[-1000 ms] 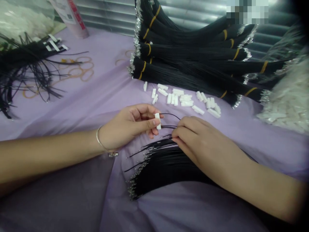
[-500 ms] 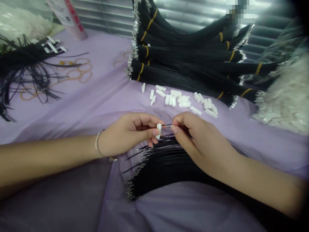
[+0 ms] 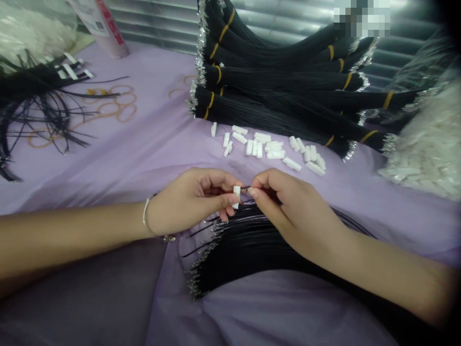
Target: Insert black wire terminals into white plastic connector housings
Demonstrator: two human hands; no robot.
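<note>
Between the thumb and fingers of my left hand [image 3: 201,194] is a small white connector housing [image 3: 236,197], held upright. My right hand [image 3: 284,202] pinches a thin black wire [image 3: 245,188] close to its metal-tipped end, which points left at the upper part of the housing. Whether the tip has entered the housing is too small to tell. Under both hands lies a loose bundle of black wires [image 3: 252,245] with silvery terminals fanned out at its left end. Several more white housings [image 3: 275,149] are scattered just beyond my hands.
Behind the housings, black wire bundles [image 3: 273,81] are stacked, tied with yellow bands. A clear bag of white parts [image 3: 425,154] stands at right. Wires with white housings [image 3: 36,96], rubber bands [image 3: 118,105] and a bottle [image 3: 103,29] are at left on the purple cloth [image 3: 158,134].
My right hand has moved slightly left, bringing the wire's tip closer to the housing. My left hand keeps its hold almost in place.
</note>
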